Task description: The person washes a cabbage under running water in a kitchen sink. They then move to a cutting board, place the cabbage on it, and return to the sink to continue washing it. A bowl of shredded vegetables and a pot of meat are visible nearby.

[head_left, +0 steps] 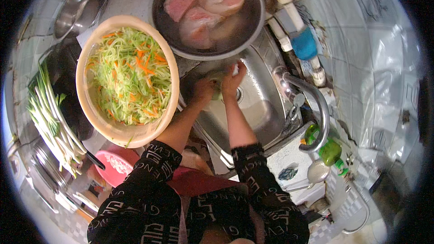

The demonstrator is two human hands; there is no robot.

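Note:
Both my hands are low inside a steel sink point(266, 108). My left hand point(205, 91) is in shadow, its fingers curled against a pale green thing point(218, 91) whose kind I cannot make out. Close beside it, my right hand point(233, 79) is closed, and a small white bit point(235, 69) shows at its fingers. A dark-rimmed basin point(205, 56) with large pieces of raw meat point(199, 22) in cloudy water stands just beyond the hands. Left of my left forearm is a peach-coloured bowl point(81, 81) full of shredded green and orange vegetables point(131, 77).
A curved faucet point(323, 108) rises at the sink's right, near a green bottle point(331, 152) and a strainer point(318, 171). Spring onions point(54, 117) lie at the left, near a pink bowl point(108, 176) with pale chopped food. A steel pot point(74, 16) stands at the far left.

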